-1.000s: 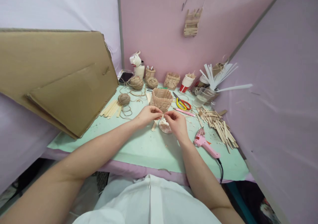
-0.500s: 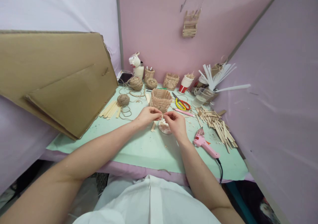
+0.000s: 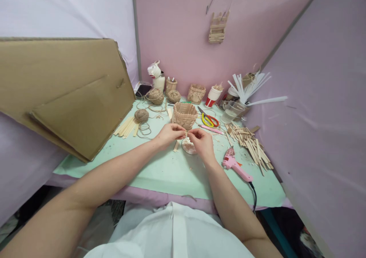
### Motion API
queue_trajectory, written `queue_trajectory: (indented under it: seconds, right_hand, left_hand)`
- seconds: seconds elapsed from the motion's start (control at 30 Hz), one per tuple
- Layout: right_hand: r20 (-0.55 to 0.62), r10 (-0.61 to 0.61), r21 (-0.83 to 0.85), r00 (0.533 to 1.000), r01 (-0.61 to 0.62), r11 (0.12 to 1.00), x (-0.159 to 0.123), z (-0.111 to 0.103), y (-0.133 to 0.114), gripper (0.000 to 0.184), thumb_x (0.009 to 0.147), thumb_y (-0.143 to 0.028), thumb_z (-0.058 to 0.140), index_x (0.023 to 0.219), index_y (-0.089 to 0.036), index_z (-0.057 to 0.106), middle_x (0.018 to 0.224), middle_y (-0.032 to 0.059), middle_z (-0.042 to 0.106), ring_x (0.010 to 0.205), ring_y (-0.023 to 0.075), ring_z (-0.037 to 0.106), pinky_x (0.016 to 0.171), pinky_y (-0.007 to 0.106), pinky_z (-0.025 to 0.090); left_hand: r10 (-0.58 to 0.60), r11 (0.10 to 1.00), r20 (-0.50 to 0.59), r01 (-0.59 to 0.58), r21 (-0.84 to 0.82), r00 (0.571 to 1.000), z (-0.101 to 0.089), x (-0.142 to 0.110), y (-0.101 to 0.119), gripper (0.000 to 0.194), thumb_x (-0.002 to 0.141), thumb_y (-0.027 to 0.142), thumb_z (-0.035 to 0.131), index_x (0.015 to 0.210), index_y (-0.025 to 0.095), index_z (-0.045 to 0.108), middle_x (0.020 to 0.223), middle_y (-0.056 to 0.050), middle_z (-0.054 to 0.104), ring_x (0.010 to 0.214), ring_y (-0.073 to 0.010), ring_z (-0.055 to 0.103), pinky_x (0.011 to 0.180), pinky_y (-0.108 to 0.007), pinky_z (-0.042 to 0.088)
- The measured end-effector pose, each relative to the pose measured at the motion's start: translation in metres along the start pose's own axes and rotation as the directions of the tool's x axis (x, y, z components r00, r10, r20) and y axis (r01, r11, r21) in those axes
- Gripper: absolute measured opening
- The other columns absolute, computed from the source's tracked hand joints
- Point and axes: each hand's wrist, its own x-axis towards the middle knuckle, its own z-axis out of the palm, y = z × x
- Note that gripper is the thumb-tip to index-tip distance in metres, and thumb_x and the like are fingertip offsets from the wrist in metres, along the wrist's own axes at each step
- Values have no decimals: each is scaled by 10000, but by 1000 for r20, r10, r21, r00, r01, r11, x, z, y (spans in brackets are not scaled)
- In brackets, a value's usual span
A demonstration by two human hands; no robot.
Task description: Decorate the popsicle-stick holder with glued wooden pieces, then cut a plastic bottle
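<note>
My left hand (image 3: 172,133) and my right hand (image 3: 202,140) meet fingertip to fingertip, each closed in a pinch. Between them is a tiny pale piece, too small to name. Just behind the fingers stands a woven wooden basket (image 3: 185,115), upright. Under my right hand lies a small round whitish dish (image 3: 187,146) with light crumbs on it, partly covered by the hand. A short flat wooden strip (image 3: 176,146) rests left of the dish.
A pink glue gun (image 3: 236,166) lies right of my right hand. Behind it spreads a pile of wooden sticks (image 3: 251,143). Scissors (image 3: 210,119) and a pink pen-like tool (image 3: 211,129) lie beside the basket. Left are a twine ball (image 3: 141,115), pale strips (image 3: 125,127) and a large cardboard sheet (image 3: 68,94).
Both hands stay nearly in place, still pinched together over the dish. The view has shifted very slightly; nothing on the table has visibly moved.
</note>
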Motion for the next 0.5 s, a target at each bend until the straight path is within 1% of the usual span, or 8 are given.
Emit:
queue_trajectory:
  seconds: [0.1, 0.23, 0.33, 0.4, 0.43, 0.5]
  right_hand:
    - [1, 25, 54, 1000, -25, 998, 1, 0, 0, 181, 726, -325, 621, 793, -178, 703, 751, 38, 712, 659, 168, 613, 647, 289, 480]
    - [-11, 48, 111, 999, -47, 993, 1, -2, 2, 258, 764, -379, 601, 889, -177, 701, 796, 47, 710, 692, 177, 620, 672, 305, 499]
    - [-33, 31, 95, 999, -28, 995, 3, -5, 4, 270, 770, -422, 605, 860, -181, 684, 823, 52, 706, 754, 187, 629, 713, 312, 498]
    - [-54, 38, 98, 998, -33, 995, 4, -6, 6, 285, 756, -454, 622, 828, -182, 666, 812, 48, 694, 754, 181, 615, 707, 304, 491]
    - [-57, 57, 122, 997, -50, 991, 5, -7, 6, 296, 747, -468, 631, 818, -182, 658, 802, 44, 685, 734, 172, 601, 690, 294, 486]
    - [-34, 117, 224, 993, -107, 969, 6, -8, 7, 312, 733, -484, 642, 816, -183, 644, 784, 35, 666, 681, 147, 569, 645, 271, 472]
  left_hand:
    - [-1, 1000, -3, 1, -16, 1000, -1, 0, 2, 157, 577, 175, 759, 710, 135, 687, 677, -27, 673, 647, -111, 597, 698, -274, 493]
    - [-13, 998, -34, 11, -67, 999, -1, -2, 8, 188, 564, 198, 779, 706, 139, 671, 681, -22, 662, 635, -105, 581, 677, -269, 468]
    - [-17, 999, -46, 15, -46, 999, -3, -3, 13, 206, 571, 231, 784, 716, 135, 674, 700, -23, 660, 609, -90, 548, 627, -251, 430]
    - [-13, 1000, -58, 12, -27, 998, -4, -3, 14, 225, 575, 256, 790, 725, 133, 676, 691, -17, 650, 603, -85, 537, 593, -237, 396]
    - [-8, 1000, -64, 6, -27, 998, -4, -3, 15, 238, 573, 268, 796, 728, 134, 675, 683, -13, 644, 605, -85, 537, 581, -231, 381]
    - [5, 999, -79, -9, -51, 997, -6, -1, 15, 267, 565, 288, 809, 733, 134, 670, 679, -10, 641, 612, -85, 543, 568, -223, 362]
